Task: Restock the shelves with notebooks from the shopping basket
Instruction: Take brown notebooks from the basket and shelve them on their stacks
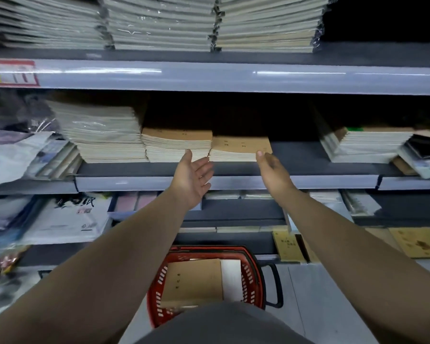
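Two stacks of brown-covered notebooks sit side by side on the middle shelf (296, 167): a taller stack (176, 145) and a lower stack (238, 150) to its right. My left hand (193, 175) is open, palm turned right, fingertips at the seam between the two stacks. My right hand (271, 167) is relaxed at the lower stack's right front corner, its thumb touching the top cover. Below, on the floor, a red shopping basket (255, 271) holds more brown notebooks (194, 281) and a white one.
A tall pile of wrapped white notebooks (102, 135) stands left of the brown stacks. Another pile (368, 145) lies on the shelf's right, with a dark gap between. Wrapped stacks (159, 23) fill the upper shelf. Lower shelves hold paper packs (67, 219) and yellow booklets (417, 242).
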A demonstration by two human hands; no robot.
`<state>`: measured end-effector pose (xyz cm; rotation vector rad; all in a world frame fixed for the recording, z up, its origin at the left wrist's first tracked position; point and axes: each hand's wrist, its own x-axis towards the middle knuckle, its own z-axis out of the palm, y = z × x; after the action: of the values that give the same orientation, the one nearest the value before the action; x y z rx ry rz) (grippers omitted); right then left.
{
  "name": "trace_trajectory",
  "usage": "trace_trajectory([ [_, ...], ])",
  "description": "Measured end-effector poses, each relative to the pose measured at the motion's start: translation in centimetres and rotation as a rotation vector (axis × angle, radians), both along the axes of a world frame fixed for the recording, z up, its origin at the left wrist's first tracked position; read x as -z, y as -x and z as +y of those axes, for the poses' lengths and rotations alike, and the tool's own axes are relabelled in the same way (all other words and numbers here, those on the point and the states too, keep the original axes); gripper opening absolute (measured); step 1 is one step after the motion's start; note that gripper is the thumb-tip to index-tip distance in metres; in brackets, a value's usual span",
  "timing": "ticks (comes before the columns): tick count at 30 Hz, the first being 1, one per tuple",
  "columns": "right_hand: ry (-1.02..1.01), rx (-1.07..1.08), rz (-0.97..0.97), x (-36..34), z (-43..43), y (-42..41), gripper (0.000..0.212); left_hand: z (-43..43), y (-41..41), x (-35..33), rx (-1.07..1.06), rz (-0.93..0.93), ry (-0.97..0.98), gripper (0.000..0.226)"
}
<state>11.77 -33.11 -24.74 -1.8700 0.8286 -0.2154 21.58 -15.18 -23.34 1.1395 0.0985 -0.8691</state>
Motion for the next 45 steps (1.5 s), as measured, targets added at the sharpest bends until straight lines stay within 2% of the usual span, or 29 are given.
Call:
trace_trajectory([
  [4, 0.001, 0.05, 0.038, -0.1, 3.8, 1.8, 0.074, 3.6, 0.3, -0.1, 0.051, -0.026, -0.005, 0.072],
  [12, 0.065, 0.131, 0.08, 2.2, 13.2, 6.1, 0.066, 12.0, 2.8, 2.7, 0.11, 0.015, -0.08, 0.07],
  [20, 0.046, 0.13, 0.187, 4.8, 18.1, 8.8, 0.069, 16.4, 5.1, 5.3, 0.117, 0.06, -0.108, 0.07],
  [35, -0.044, 0.097, 0.408, 11.5, 16.8, 9.0, 0.071, 14.9, 4.7, 11.2, 0.101, 0.122, -0.262, 0.076],
  [38, -0.107, 0.095, 0.413, 13.0, 16.4, 8.8, 0.07, 14.6, 4.8, 12.9, 0.09, 0.137, -0.29, 0.076],
  [42, -0.242, 0.159, 0.37, 15.5, 16.2, 9.0, 0.053, 14.2, 6.3, 15.6, 0.075, 0.207, -0.363, 0.072],
  [45, -0.297, 0.155, 0.407, 17.2, 16.0, 9.1, 0.062, 13.7, 7.0, 17.5, 0.049, 0.263, -0.384, 0.072],
])
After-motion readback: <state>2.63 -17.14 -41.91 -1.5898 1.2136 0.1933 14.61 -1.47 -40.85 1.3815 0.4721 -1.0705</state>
